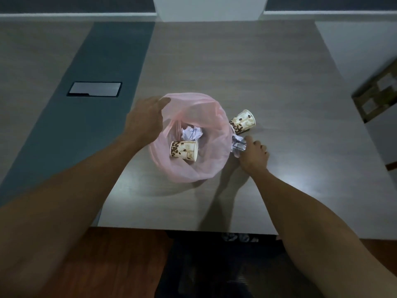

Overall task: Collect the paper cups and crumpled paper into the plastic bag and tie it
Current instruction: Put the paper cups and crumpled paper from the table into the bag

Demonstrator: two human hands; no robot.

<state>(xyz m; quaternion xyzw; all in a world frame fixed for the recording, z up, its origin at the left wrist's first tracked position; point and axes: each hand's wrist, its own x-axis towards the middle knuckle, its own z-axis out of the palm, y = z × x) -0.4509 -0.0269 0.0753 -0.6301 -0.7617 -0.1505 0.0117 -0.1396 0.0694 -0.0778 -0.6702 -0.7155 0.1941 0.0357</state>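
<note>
While bag (189, 168) holds cup (184, 150), paper (191, 132)

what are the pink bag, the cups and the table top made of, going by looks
Pink bag: thin, translucent plastic film; the cup inside shows through its wrinkled wall.
Cups, also the one on the table: probably printed paper, matte, with a bean pattern.
Table top: wood-grain surface, perhaps laminate, with a slight sheen.
</note>
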